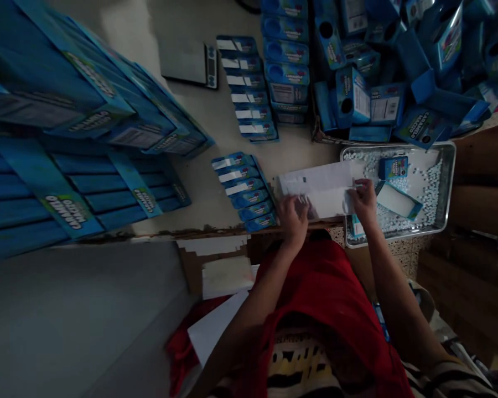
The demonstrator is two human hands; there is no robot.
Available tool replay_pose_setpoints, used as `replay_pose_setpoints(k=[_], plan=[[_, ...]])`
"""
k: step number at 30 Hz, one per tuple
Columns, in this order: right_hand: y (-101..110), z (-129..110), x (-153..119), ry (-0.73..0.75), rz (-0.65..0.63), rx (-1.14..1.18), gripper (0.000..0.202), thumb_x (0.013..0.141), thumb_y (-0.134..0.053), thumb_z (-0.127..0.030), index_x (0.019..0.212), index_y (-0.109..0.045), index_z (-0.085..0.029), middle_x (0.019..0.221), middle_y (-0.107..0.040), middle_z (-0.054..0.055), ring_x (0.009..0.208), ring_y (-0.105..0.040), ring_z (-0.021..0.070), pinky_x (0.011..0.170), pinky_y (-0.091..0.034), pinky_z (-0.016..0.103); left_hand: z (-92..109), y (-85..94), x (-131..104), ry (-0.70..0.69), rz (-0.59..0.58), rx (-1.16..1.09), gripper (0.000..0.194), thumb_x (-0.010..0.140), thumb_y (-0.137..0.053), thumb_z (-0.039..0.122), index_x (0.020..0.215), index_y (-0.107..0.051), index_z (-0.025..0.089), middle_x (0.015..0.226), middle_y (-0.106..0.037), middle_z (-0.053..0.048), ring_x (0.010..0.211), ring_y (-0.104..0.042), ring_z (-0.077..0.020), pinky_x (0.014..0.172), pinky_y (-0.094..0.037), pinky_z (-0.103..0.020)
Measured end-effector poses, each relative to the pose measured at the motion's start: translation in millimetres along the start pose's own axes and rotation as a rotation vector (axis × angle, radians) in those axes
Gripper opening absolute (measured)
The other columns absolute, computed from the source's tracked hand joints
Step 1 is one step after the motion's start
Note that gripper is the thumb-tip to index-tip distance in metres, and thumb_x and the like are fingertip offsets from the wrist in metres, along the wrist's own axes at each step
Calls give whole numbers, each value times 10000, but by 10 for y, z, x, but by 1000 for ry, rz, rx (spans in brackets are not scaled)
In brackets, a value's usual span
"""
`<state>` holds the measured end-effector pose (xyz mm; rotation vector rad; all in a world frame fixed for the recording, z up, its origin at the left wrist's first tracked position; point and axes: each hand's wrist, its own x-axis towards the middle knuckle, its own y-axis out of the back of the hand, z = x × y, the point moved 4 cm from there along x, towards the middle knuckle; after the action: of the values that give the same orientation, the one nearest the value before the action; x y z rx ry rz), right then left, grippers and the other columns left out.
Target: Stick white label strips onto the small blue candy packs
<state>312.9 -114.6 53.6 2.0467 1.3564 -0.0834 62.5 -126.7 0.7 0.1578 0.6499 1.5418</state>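
Observation:
A white sheet (321,185), which looks like a sheet of clear or white labels, lies at the table's front edge between my hands. My left hand (294,218) has its fingers curled onto the sheet's lower left part. At the right edge, my right hand (363,200) pinches the sheet or a small strip on it; which one I cannot make out. Just left of my left hand stands a row of small blue boxes (249,200), some with white strips across their tops. Behind it is another row of blue boxes (253,113) with white strips.
A metal tray (451,188) with small white pellets and a blue box (393,167) is at the right. Behind it, a carton is heaped with blue boxes (385,105). A digital scale (186,62) sits farther back. Large blue packages (78,182) are stacked at left.

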Motion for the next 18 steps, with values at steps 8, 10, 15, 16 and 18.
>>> replay_pose_setpoints(k=[8,10,15,16,18], plan=[[607,362,98,-94,19,184,470,724,-731,-457,1097,-517,-266,619,-497,-119,548,-440,136,590,-353,264,37,-54,295,285,9,-148,521,700,-857,299,1136,-581,225,860,-691,5,823,-705,-218,789,-551,-312],[647,426,105,-27,37,89,416,765,-712,-433,1109,-575,-242,611,-526,-99,570,-462,145,616,-366,275,5,-115,340,297,7,-131,578,689,-840,246,1206,-583,216,815,-687,25,798,-707,-216,785,-554,-314],[615,509,117,90,82,-269,346,883,-640,-353,1197,-685,-213,833,-715,24,761,-638,217,788,-475,350,-51,-300,415,243,-49,7,425,772,-756,250,1179,-646,195,1080,-733,-92,1078,-715,-271,1020,-555,-419],[595,514,117,113,91,-340,338,894,-637,-338,1202,-701,-212,934,-744,62,848,-665,242,843,-491,375,-36,-315,424,206,-44,69,438,773,-768,269,1189,-657,189,1163,-716,-127,1170,-682,-300,1083,-527,-457],[557,504,107,168,137,-438,318,896,-655,-321,1184,-733,-209,1143,-745,129,1046,-666,289,970,-493,433,20,-312,435,133,-16,186,495,766,-801,309,1225,-672,176,1306,-657,-185,1308,-592,-357,1172,-460,-518]])
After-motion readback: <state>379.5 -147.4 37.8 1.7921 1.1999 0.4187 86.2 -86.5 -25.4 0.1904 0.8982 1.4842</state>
